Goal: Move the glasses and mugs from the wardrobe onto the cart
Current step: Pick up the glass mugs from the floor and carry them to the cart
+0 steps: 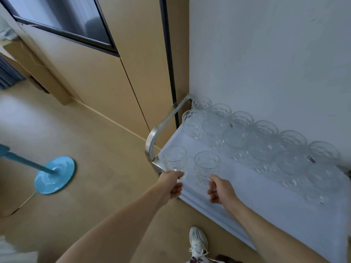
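Observation:
My left hand (173, 184) grips the handle of a clear glass mug (174, 160) at the near left corner of the cart (256, 205). Beside it, my right hand (220, 190) grips the handle of a second clear glass mug (206, 166). Both mugs stand upright on or just above the cart's white cloth top. Several clear glasses (266, 141) stand in rows along the cart's far side by the white wall. The wardrobe (117, 59) with beige doors rises to the left behind the cart.
The cart's steel handle bar (163, 128) curves up at its left end. A blue round stand base (55, 175) with a pole sits on the beige floor at left. My white shoe (198, 242) is below the cart's near edge.

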Demonstrator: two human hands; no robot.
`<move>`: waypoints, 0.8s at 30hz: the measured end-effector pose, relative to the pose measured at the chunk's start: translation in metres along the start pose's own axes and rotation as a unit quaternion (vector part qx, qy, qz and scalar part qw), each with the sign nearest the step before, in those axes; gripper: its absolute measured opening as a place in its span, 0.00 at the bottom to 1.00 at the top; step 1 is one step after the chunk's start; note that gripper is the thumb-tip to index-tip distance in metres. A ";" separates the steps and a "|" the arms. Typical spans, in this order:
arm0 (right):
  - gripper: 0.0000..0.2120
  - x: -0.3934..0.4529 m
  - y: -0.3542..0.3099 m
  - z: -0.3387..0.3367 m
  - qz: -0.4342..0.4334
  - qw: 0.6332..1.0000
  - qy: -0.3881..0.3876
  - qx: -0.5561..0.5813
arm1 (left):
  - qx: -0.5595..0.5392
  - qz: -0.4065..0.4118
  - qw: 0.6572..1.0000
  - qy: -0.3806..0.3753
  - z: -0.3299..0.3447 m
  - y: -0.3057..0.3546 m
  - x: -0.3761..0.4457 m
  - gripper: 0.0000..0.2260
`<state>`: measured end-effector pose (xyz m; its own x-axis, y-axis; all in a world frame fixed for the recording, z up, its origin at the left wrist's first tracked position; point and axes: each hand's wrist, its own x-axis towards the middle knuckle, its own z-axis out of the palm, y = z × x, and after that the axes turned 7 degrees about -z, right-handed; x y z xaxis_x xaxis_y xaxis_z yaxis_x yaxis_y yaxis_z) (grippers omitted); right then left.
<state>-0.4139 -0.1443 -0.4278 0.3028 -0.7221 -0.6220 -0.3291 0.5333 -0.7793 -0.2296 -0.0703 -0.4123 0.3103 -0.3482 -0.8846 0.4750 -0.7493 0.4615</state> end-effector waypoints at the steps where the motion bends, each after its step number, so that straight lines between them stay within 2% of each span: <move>1: 0.22 0.006 0.000 0.001 -0.006 1.000 -0.002 0.008 | -0.004 -0.001 1.000 -0.002 0.003 0.002 0.005 0.08; 7: 0.21 0.033 -0.002 0.003 -0.020 0.997 -0.008 0.068 | -0.032 0.002 0.999 -0.005 0.020 0.020 0.027 0.08; 12: 0.16 0.051 -0.001 -0.004 -0.061 0.997 -0.034 0.027 | -0.029 0.012 0.999 0.024 0.036 0.033 0.038 0.12; 17: 0.20 0.065 0.005 -0.008 -0.064 0.998 -0.026 -0.010 | -0.033 0.022 0.999 0.035 0.048 0.036 0.045 0.15; 21: 0.20 0.071 0.007 -0.007 -0.068 0.997 -0.024 -0.005 | -0.008 0.017 0.999 0.033 0.053 0.041 0.045 0.16; 24: 0.20 0.074 0.009 -0.007 -0.078 0.997 -0.026 0.001 | 0.048 0.016 0.996 0.077 0.054 0.044 0.048 0.15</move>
<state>-0.4009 -0.1963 -0.4802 0.3961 -0.7721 -0.4970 -0.2731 0.4177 -0.8666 -0.2380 -0.1503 -0.4378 0.4503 -0.2881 -0.8451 0.3837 -0.7922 0.4745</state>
